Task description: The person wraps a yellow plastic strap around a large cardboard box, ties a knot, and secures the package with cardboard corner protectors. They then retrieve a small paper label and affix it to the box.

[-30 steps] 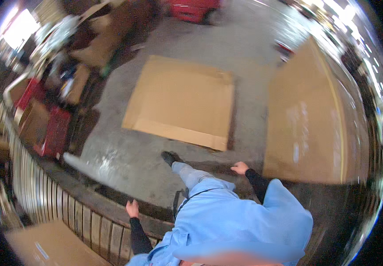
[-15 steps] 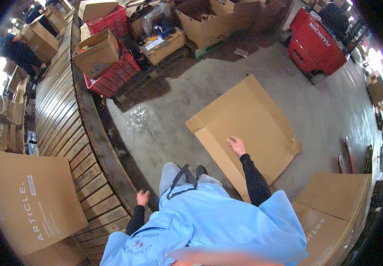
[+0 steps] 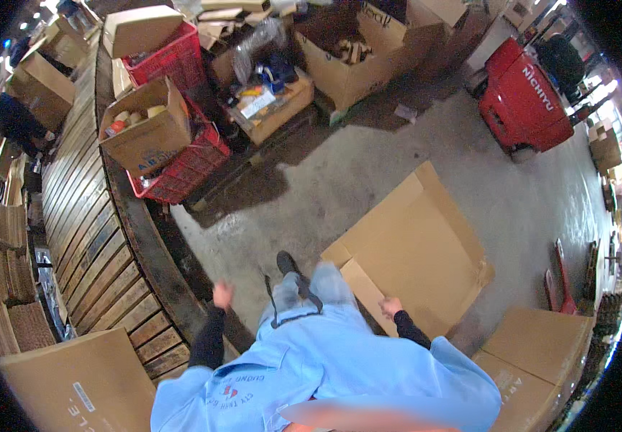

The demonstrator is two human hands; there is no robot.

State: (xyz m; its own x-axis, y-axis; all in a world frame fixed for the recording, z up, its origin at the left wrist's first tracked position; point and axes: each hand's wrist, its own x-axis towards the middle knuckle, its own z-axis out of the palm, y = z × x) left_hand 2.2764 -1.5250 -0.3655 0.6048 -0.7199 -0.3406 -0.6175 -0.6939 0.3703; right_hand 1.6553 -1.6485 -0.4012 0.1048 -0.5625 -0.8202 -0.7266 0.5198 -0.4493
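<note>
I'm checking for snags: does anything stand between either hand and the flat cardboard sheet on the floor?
Nothing visible stands between the right hand and the cardboard sheet; in the picture, the hand overlaps its near part. From the left hand, the person's own legs cross the line to it.

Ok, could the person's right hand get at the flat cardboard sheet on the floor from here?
Probably, with some bending: the right hand appears over the cardboard sheet in this view, nothing visible blocks the way, but the sheet lies on the floor.
</note>
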